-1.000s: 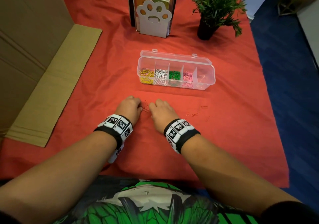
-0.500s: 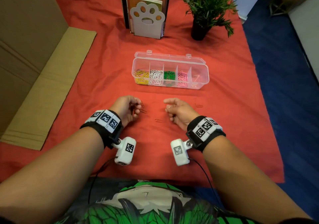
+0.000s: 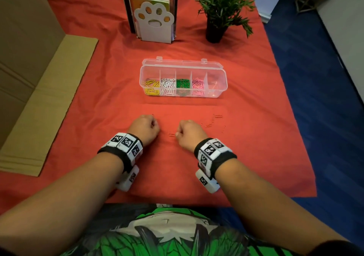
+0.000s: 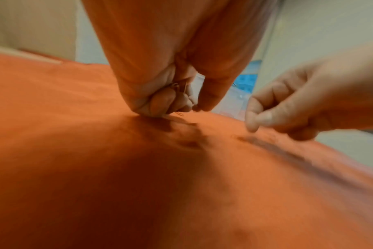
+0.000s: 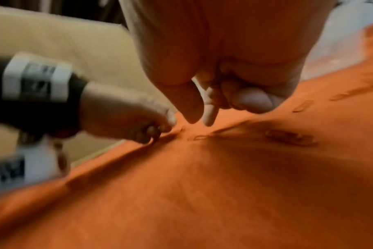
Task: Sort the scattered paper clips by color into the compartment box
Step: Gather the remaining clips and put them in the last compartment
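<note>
Left hand (image 3: pixel 144 126) curling round few red clips already gathered, knuckles resting on cloth (image 3: pixel 161 169) covering bench. Right hand (image 3: pixel 188 132) curling, thumb and forefinger reaching for red clip (image 3: pixel 171 135) just left of it; whether pinching yet, cannot tell. More loose clips (image 3: pixel 213 120) lying right. Compartment box (image 3: pixel 183 78) standing far, rightmost cell nearly bare. Advice: slide nail under wire, lift flat, avoid bunching cloth.
</note>
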Demonstrator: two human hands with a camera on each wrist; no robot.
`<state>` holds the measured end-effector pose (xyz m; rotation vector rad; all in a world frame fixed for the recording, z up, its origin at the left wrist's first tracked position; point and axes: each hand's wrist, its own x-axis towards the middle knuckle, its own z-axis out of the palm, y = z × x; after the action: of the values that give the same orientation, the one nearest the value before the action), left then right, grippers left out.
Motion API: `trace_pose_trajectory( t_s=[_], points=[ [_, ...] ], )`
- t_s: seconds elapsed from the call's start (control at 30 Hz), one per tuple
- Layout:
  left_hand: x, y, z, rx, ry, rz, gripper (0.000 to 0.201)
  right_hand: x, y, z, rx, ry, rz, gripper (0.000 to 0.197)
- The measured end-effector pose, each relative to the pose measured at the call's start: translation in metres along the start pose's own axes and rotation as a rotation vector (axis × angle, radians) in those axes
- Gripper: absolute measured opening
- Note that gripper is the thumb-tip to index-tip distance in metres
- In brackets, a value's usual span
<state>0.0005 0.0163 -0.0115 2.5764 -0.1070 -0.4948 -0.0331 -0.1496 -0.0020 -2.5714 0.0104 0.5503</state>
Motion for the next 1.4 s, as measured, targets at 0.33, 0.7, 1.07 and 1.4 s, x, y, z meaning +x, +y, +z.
trace_pose_trajectory(
  t_s=[0.33, 0.7, 1.07, 1.4],
  points=[
    [-0.009, 0.006, -0.032, -1.598, -0.283, -0.461, 0.012, -0.009, -0.021, 0.025, -0.394, 0.067, -0.157, 0.027],
    [0.017, 0.005, -0.01, -0.114, 0.182, -0.206, 0.03, -0.009, 0.032, -0.01, 0.881, -0.037, 0.262, 0.029],
    [0.023, 0.006, 0.001, 0.04, 0.144, -0.14, 0.023, -0.019, 0.058, -0.054, 1.81, 0.087, 0.534, 0.017],
    [0.021, 0.0, -0.001, -0.016, 0.198, -0.105, 0.026, -0.012, 0.063, -0.058, 1.637, 0.111, 0.452, 0.022]
  ],
)
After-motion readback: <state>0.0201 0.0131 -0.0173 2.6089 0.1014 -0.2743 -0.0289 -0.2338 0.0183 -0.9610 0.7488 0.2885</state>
